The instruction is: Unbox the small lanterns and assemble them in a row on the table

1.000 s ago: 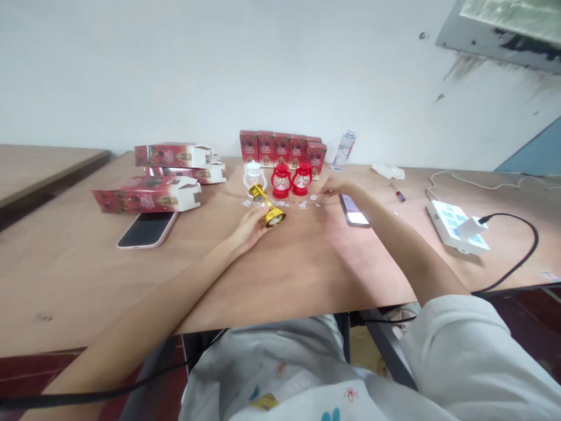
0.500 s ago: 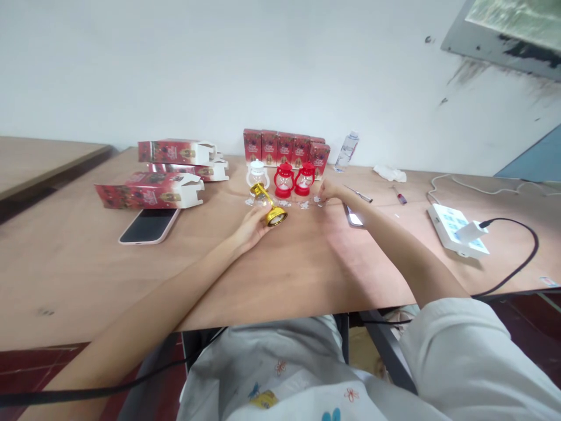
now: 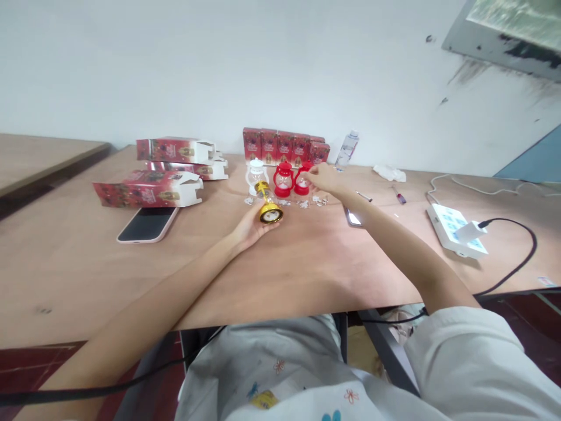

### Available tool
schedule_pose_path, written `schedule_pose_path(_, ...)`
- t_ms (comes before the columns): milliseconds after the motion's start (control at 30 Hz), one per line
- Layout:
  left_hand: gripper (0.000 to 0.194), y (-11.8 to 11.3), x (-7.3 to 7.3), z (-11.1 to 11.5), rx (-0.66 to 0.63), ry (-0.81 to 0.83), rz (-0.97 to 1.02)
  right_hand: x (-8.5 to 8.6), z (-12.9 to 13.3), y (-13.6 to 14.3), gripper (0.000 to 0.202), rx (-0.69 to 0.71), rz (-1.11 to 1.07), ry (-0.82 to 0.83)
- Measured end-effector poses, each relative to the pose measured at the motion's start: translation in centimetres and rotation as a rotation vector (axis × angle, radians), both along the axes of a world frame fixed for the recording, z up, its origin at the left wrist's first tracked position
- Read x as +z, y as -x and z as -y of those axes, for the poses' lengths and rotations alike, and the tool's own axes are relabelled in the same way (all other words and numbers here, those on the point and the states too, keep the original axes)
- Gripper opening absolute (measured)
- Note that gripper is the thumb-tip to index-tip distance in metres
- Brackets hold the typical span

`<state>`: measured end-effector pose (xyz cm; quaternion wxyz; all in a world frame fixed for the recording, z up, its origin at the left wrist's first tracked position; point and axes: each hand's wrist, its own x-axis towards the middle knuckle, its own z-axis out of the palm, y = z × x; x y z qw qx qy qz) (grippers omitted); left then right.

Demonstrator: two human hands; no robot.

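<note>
My left hand (image 3: 250, 227) is closed round a small gold lantern (image 3: 271, 213), which lies tilted with its round base toward me. A white lantern (image 3: 256, 173) stands just behind it. Two red lanterns stand beside that: one red lantern (image 3: 284, 180) in the middle and another red lantern (image 3: 300, 188) at the right, partly covered by my right hand (image 3: 323, 178). The fingers of my right hand are pinched together; whatever they hold is too small to make out. Below them, small white cut-out pieces (image 3: 304, 204) lie scattered on the table.
Red printed boxes (image 3: 284, 147) stand in a row by the wall, with a bottle (image 3: 347, 149) alongside. Opened boxes (image 3: 144, 190) and a phone (image 3: 148, 224) lie left. A second phone (image 3: 352, 217), screwdriver (image 3: 399, 196), crumpled tissue (image 3: 390, 173) and power strip (image 3: 456, 230) lie right.
My right hand has risen from the white pieces and moved up in front of the right-hand red lantern. In my left hand the gold lantern has turned, its base now facing me more.
</note>
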<state>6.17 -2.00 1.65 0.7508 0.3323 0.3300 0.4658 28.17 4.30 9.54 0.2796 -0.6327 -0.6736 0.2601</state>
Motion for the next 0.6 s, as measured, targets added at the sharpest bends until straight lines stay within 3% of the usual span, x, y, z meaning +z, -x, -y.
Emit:
schedule_pose_path(133, 0.025, -0.4, -0.5, 0.4, 0.053, -0.144, -0.058, 1.1, 3.1, 4.5, 0.035, 0.201, -0.145, 0.145)
schedule_pose_path(300, 0.05, -1.1, -1.5, 0.8, 0.036, -0.387, -0.138, 1.2, 4.9, 6.7, 0.034, 0.348, -0.069, 0.058)
schedule_pose_path(400, 0.054, -1.1, -1.7, 0.8, 0.017, -0.347, -0.148, 2.9, 5.0, 4.7, 0.033, 0.327, -0.06, 0.066)
schedule_pose_path(500, 0.039, -0.9, -1.5, 0.6, -0.02, -0.257, -0.157, 5.3, 4.3, 1.1, 0.031, 0.295, -0.096, 0.099)
schedule_pose_path(600, 0.026, -0.7, -1.3, 0.4, -0.044, -0.241, -0.179, 6.1, 2.5, -2.6, 0.034, 0.122, -0.06, 0.01)
